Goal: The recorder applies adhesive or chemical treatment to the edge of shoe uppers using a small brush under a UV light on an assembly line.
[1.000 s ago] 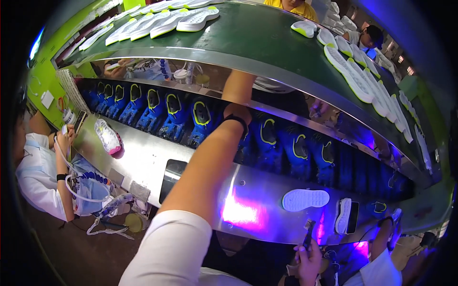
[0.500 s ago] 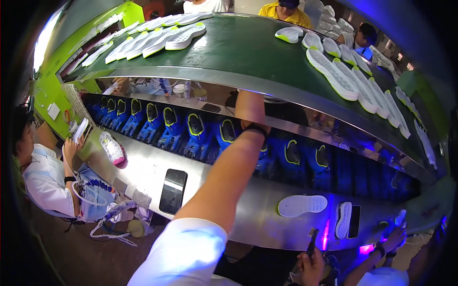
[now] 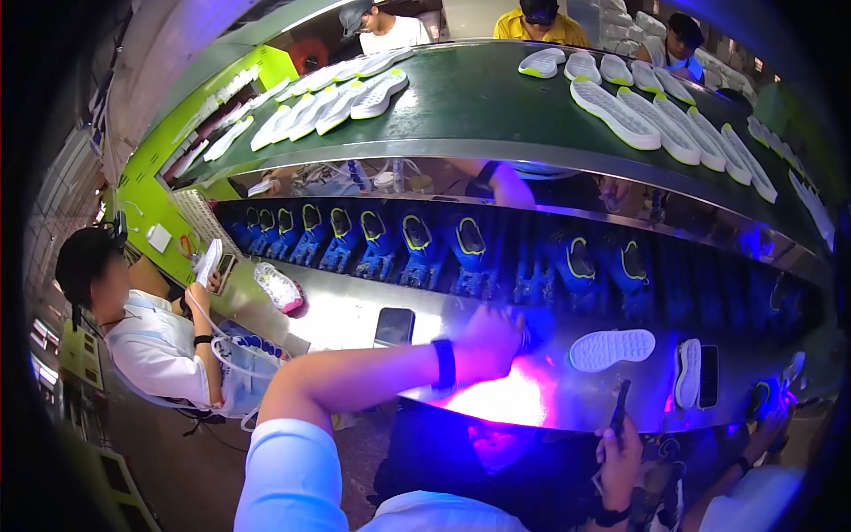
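Observation:
My left hand is closed round a dark blue shoe upper, smeared by motion, above the near edge of the metal bench. My right hand grips a slim dark-handled brush, bristles up, in front of the bench. Beyond the brush a white shoe sole lies flat, with a second white sole to its right. Behind my left hand runs a row of blue shoe uppers with yellow-green collars. One bare holder stands among them.
A green conveyor carrying white soles overhangs the row. Phones and a white-and-pink shoe piece lie on the bench. Co-workers sit at left and right; others stand beyond the conveyor.
My left hand has come back from the row of uppers to the bench's near edge, bringing one upper with it. My right hand has risen slightly with the brush. The view has shifted.

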A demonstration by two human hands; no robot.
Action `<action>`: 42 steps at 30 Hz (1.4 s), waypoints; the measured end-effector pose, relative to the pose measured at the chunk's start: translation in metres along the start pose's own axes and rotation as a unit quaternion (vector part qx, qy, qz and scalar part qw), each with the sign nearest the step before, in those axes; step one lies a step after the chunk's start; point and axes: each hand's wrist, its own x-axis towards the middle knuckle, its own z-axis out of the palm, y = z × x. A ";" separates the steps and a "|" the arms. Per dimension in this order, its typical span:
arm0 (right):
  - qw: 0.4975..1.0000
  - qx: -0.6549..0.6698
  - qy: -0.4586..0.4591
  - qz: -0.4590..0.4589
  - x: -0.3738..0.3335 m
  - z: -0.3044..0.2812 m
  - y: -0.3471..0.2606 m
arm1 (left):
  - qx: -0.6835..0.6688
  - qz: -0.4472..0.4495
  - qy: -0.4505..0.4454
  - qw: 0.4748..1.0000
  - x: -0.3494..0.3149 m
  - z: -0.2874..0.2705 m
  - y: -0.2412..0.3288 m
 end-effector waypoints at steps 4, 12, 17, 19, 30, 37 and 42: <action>0.996 -0.003 0.010 -0.088 -0.003 0.007 -0.011 | 0.118 0.088 0.110 0.983 -0.061 0.028 0.083; 0.988 -0.100 -0.030 -0.112 -0.020 0.005 -0.044 | -0.123 0.157 0.196 0.960 -0.091 -0.007 0.059; 0.965 -0.166 -0.107 -0.170 -0.015 0.017 -0.033 | -0.304 0.007 0.356 0.884 -0.135 0.001 0.067; 0.954 -0.195 -0.134 -0.187 -0.007 0.026 -0.029 | -0.297 0.000 0.358 0.885 -0.158 0.007 0.087; 0.912 -0.293 -0.229 -0.174 0.025 0.062 -0.016 | -0.343 -0.012 0.282 0.896 -0.206 0.043 0.133; 0.934 -0.212 -0.229 -0.175 0.008 0.058 0.008 | -0.326 -0.001 0.279 0.903 -0.204 0.044 0.131; 0.935 -0.206 -0.277 -0.077 -0.025 0.042 0.001 | -0.318 0.016 0.274 0.907 -0.202 0.042 0.130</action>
